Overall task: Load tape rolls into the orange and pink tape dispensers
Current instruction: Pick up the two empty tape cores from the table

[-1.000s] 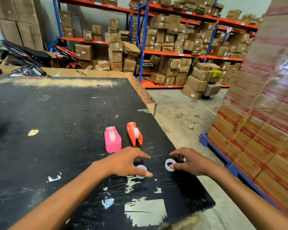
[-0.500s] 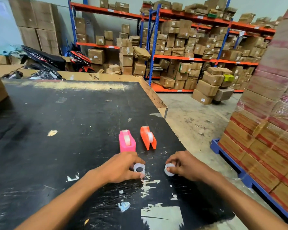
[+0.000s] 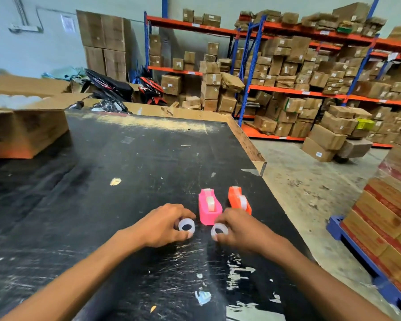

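A pink tape dispenser (image 3: pixel 209 207) and an orange tape dispenser (image 3: pixel 238 200) stand side by side on the black table (image 3: pixel 125 181), each with a roll in it. My left hand (image 3: pixel 164 225) grips a clear tape roll (image 3: pixel 186 226) just left of the pink dispenser, lifted on edge with its hole facing me. My right hand (image 3: pixel 239 229) grips a second clear tape roll (image 3: pixel 219 230) right in front of the pink dispenser. The right hand's knuckles cover the orange dispenser's near end.
An open cardboard box (image 3: pixel 26 130) sits on the table's far left. The table's right edge (image 3: pixel 248 140) drops to a concrete floor. A blue pallet (image 3: pixel 366 262) stacked with wrapped cartons stands to the right. Shelving with boxes fills the back.
Both hands have picked the rolls up off the table, tipped them on edge and brought them closer to the dispensers. The camera view has swung left and up.
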{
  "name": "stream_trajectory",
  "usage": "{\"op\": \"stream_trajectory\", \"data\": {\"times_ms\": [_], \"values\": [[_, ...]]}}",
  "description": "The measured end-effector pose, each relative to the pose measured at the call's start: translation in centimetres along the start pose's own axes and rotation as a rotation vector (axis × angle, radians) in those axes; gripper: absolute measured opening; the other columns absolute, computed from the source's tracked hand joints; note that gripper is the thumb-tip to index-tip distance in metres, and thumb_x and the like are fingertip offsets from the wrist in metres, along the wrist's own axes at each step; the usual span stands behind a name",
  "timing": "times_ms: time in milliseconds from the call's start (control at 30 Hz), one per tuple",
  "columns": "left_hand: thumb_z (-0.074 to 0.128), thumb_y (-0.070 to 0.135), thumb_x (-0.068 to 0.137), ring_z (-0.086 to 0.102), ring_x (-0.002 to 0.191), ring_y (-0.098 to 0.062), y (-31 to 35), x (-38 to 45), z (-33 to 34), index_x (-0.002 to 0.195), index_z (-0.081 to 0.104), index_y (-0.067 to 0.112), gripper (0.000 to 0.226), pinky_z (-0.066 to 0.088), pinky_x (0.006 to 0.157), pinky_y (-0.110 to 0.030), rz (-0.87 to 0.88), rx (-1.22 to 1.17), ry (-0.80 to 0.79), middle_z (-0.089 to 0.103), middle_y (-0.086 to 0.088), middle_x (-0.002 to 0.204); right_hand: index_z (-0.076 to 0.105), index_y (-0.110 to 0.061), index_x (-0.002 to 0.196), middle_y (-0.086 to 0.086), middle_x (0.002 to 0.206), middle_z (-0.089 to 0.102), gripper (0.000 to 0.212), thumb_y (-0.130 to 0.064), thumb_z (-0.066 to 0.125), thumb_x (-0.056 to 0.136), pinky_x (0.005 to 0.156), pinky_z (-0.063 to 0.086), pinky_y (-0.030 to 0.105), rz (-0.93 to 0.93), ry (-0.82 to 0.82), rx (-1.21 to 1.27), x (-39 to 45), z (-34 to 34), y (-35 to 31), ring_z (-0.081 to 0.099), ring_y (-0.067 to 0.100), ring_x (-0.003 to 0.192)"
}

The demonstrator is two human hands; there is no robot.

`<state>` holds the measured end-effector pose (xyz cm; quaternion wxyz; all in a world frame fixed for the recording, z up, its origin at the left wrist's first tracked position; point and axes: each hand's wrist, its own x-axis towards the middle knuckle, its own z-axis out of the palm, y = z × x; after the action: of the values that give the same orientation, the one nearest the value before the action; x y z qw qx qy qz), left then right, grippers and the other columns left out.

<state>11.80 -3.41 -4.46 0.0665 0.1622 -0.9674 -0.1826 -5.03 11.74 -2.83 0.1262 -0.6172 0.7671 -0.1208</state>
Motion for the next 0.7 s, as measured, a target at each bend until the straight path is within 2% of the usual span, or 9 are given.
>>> {"op": "stream_trajectory", "data": {"times_ms": [67, 133, 200, 267, 433, 600, 700], "values": [[0.064, 0.044, 0.082, 0.057, 0.098, -0.013, -0.9, -0.1, -0.9, 0.126, 0.057, 0.027, 0.047, 0.050, 0.089, -0.036, -0.045, 0.034, 0.031, 0.063, 0.005, 0.115, 0.063, -0.015, 0.083, 0.006, 0.082, 0.064, 0.018, -0.033, 0.065, 0.078, 0.070, 0.051, 0.044, -0.069, 0.044, -0.031, 1.9, -0.2, -1.6, 0.061, 0.028, 0.080], [0.064, 0.043, 0.082, 0.059, 0.105, -0.016, -2.0, -0.3, -1.8, 0.124, 0.058, 0.026, 0.046, 0.050, 0.091, -0.038, -0.090, 0.072, 0.060, 0.064, 0.004, 0.119, 0.065, -0.017, 0.094, 0.001, 0.089, 0.062, 0.022, -0.032, 0.067, 0.078, 0.076, 0.052, 0.046, -0.127, 0.074, -0.033, 3.8, -0.5, -3.0, 0.061, 0.028, 0.086], [0.062, 0.042, 0.082, 0.060, 0.107, -0.020, -3.1, -0.6, -2.8, 0.119, 0.061, 0.025, 0.041, 0.050, 0.090, -0.040, -0.139, 0.144, 0.083, 0.064, 0.002, 0.118, 0.063, -0.018, 0.104, -0.002, 0.093, 0.052, 0.028, -0.030, 0.068, 0.079, 0.081, 0.050, 0.043, -0.178, 0.071, -0.054, 5.5, -0.6, -3.8, 0.058, 0.028, 0.093], [0.061, 0.040, 0.082, 0.059, 0.108, -0.022, -4.3, -0.8, -3.6, 0.115, 0.062, 0.023, 0.037, 0.052, 0.087, -0.039, -0.189, 0.208, 0.097, 0.065, -0.001, 0.115, 0.061, -0.020, 0.110, 0.002, 0.101, 0.053, 0.032, -0.028, 0.068, 0.080, 0.084, 0.048, 0.042, -0.189, 0.055, -0.105, 7.2, -0.6, -4.2, 0.056, 0.028, 0.099], [0.060, 0.035, 0.081, 0.060, 0.104, -0.023, -6.7, -1.1, -4.1, 0.110, 0.063, 0.020, 0.032, 0.051, 0.082, -0.036, -0.270, 0.174, 0.080, 0.066, -0.001, 0.110, 0.063, -0.018, 0.111, 0.008, 0.112, 0.065, 0.035, -0.032, 0.068, 0.079, 0.086, 0.038, 0.035, -0.180, 0.034, -0.258, 10.6, 0.2, -4.5, 0.059, 0.032, 0.104], [0.063, 0.035, 0.079, 0.058, 0.115, -0.025, -7.0, -0.6, -3.0, 0.127, 0.055, 0.020, 0.051, 0.050, 0.091, -0.038, -0.304, 0.115, 0.020, 0.063, -0.002, 0.127, 0.065, -0.015, 0.105, 0.011, 0.105, 0.071, 0.035, -0.035, 0.069, 0.077, 0.096, 0.030, 0.036, -0.155, -0.028, -0.371, 11.9, 1.3, -4.7, 0.060, 0.031, 0.102], [0.065, 0.035, 0.078, 0.058, 0.117, -0.025, -7.3, 0.2, -2.1, 0.131, 0.051, 0.021, 0.057, 0.048, 0.090, -0.036, -0.307, 0.087, 0.000, 0.062, -0.004, 0.129, 0.063, -0.015, 0.107, 0.012, 0.105, 0.071, 0.037, -0.037, 0.068, 0.078, 0.102, 0.026, 0.039, -0.159, -0.081, -0.422, 12.0, 2.0, -4.6, 0.059, 0.031, 0.104]]}}
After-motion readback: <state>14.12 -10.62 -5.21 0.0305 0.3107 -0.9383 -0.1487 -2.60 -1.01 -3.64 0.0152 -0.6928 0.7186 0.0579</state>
